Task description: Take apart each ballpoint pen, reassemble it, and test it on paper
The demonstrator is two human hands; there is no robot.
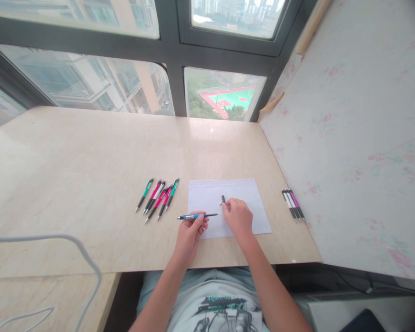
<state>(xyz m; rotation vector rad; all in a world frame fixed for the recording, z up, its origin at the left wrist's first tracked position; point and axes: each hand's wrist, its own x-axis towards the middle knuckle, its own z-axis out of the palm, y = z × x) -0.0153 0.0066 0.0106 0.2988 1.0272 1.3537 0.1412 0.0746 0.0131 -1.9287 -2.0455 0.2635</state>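
My left hand (pixel 192 228) is closed round a blue pen (pixel 197 216), held level with its tip pointing right over the edge of a white sheet of paper (pixel 228 207). My right hand (pixel 238 216) rests on the paper and pinches a small dark part (pixel 223 199), which looks like a pen cap or tip. The pen's tip ends a short way left of my right hand. A row of several green and pink pens (pixel 158 198) lies left of the paper. A small bunch of pens (pixel 293 204) lies to the right of it.
The beige tabletop (pixel 72 161) runs back to a window. A pale wall panel (pixel 349 138) stands along the right edge. A white cable (pixel 72 244) loops over the near left corner. My lap is below the table's front edge.
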